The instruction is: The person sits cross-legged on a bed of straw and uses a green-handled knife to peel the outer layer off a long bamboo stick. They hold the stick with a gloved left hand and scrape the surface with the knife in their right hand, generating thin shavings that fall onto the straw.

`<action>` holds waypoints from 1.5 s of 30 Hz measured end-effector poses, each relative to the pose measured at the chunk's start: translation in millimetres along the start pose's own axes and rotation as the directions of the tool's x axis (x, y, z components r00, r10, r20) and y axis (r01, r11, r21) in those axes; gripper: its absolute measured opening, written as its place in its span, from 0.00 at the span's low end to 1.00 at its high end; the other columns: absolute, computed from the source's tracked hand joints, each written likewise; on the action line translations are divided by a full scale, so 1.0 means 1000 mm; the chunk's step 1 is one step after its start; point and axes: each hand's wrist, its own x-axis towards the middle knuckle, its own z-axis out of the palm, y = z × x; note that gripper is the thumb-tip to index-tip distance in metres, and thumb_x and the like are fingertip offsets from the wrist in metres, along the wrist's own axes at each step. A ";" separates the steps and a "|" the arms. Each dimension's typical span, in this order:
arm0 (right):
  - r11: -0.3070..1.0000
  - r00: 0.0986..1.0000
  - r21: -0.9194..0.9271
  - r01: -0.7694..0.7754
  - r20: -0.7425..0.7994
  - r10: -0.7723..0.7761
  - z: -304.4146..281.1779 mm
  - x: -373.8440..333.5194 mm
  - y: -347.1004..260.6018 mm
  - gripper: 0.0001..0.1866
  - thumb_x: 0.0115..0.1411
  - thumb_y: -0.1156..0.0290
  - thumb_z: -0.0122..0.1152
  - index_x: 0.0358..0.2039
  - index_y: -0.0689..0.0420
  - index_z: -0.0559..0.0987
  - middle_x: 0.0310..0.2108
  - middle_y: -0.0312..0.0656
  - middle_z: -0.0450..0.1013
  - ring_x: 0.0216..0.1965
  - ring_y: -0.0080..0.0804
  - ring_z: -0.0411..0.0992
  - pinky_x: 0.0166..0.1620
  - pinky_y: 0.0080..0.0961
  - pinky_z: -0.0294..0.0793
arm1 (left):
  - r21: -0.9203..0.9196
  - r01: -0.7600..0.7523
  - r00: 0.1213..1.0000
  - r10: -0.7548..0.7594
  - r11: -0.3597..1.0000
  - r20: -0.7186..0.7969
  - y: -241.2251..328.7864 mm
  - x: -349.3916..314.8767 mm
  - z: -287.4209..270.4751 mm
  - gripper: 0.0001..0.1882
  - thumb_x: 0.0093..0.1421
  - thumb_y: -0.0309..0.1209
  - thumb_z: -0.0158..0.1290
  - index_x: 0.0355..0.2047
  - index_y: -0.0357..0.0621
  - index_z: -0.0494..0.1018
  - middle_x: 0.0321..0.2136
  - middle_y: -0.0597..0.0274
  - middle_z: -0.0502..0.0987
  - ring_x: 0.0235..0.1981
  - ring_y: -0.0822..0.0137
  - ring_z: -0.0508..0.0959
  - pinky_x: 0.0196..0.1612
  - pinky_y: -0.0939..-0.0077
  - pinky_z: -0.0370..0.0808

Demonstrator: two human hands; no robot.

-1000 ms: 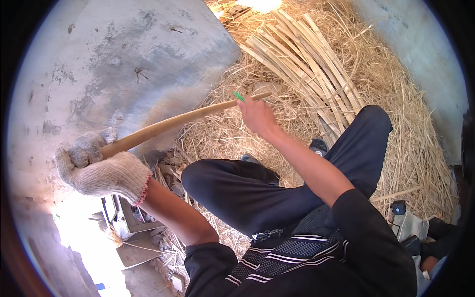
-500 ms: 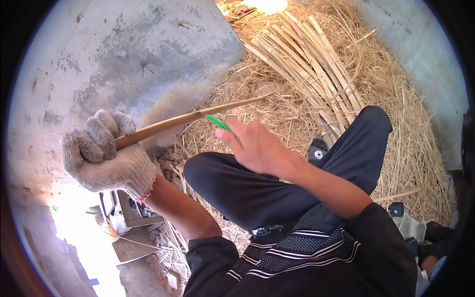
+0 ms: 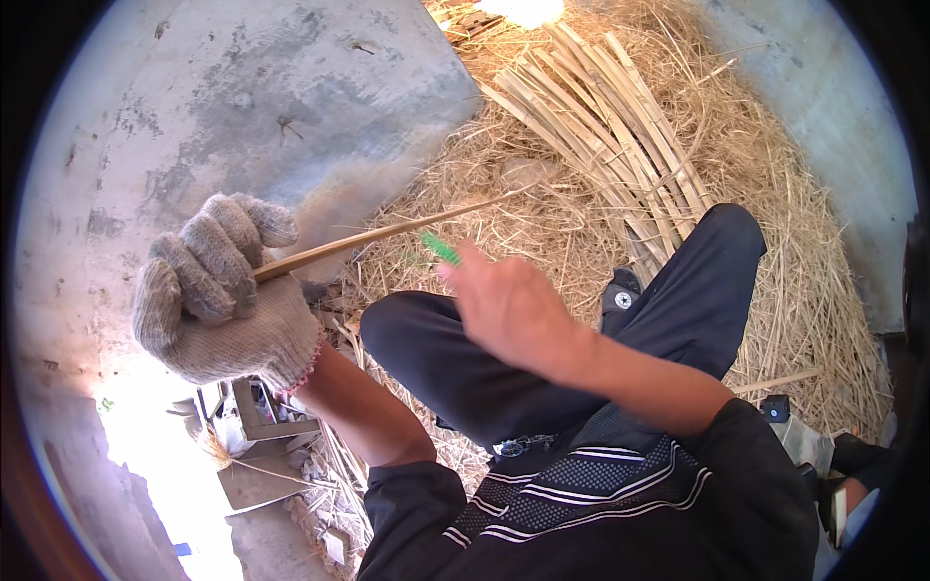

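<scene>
My left hand (image 3: 228, 305), in a grey-white knitted glove, is closed round the thick end of a long bamboo strip (image 3: 363, 237). The strip slants up to the right and thins toward its far end, over the shavings. Bare and closed, my right hand (image 3: 513, 315) holds a slim green tool (image 3: 441, 248) with a ribbed body. Most of that tool is hidden in my fingers, so its kind does not show. Its green end is just below the strip's middle; whether it touches cannot be told.
A bundle of split bamboo strips (image 3: 605, 126) lies on heaped shavings (image 3: 775, 223) beyond my crossed legs (image 3: 678, 290). A concrete wall (image 3: 232, 107) rises at left, with a wooden box (image 3: 257, 412) below. A small black device (image 3: 775, 408) is at right.
My left hand has moved slightly right and the strip now shows a narrower side. My right hand has shifted right and down a little, carrying the green tool off the strip's edge.
</scene>
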 end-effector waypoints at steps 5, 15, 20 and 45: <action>0.996 0.996 -0.053 -0.076 -0.044 0.074 0.006 0.006 0.006 0.14 0.67 0.62 0.48 0.35 0.63 0.69 0.14 0.58 0.69 0.20 0.60 0.73 0.23 0.49 0.72 | 0.085 -0.067 0.993 0.074 0.994 -0.088 -0.003 -0.001 -0.004 0.19 0.52 0.34 0.44 0.07 0.56 0.53 0.04 0.71 0.50 0.11 0.72 0.49 0.17 0.72 0.54; 0.971 0.975 -0.116 -0.209 -0.107 0.197 0.019 0.015 0.071 0.15 0.67 0.61 0.49 0.35 0.63 0.69 0.12 0.55 0.68 0.16 0.57 0.71 0.20 0.47 0.69 | 0.153 -0.165 0.982 0.176 0.974 -0.063 -0.005 0.000 0.013 0.18 0.52 0.33 0.41 0.06 0.54 0.54 0.04 0.69 0.52 0.08 0.72 0.51 0.12 0.69 0.62; 0.992 0.999 0.119 -0.045 -0.021 0.047 0.000 0.010 0.019 0.16 0.68 0.61 0.47 0.35 0.64 0.70 0.13 0.56 0.69 0.16 0.57 0.70 0.20 0.47 0.68 | 0.181 -0.158 0.982 0.173 0.971 -0.075 -0.002 -0.008 0.015 0.17 0.49 0.33 0.42 0.06 0.57 0.52 0.05 0.70 0.49 0.11 0.73 0.49 0.16 0.72 0.54; 0.988 0.993 0.097 -0.121 0.019 0.120 -0.012 0.015 0.012 0.18 0.69 0.60 0.46 0.37 0.65 0.70 0.15 0.59 0.70 0.21 0.58 0.75 0.22 0.48 0.74 | 0.231 -0.153 0.961 0.199 0.961 -0.193 -0.017 0.015 0.034 0.16 0.48 0.31 0.42 0.07 0.56 0.53 0.04 0.70 0.50 0.10 0.72 0.49 0.17 0.70 0.52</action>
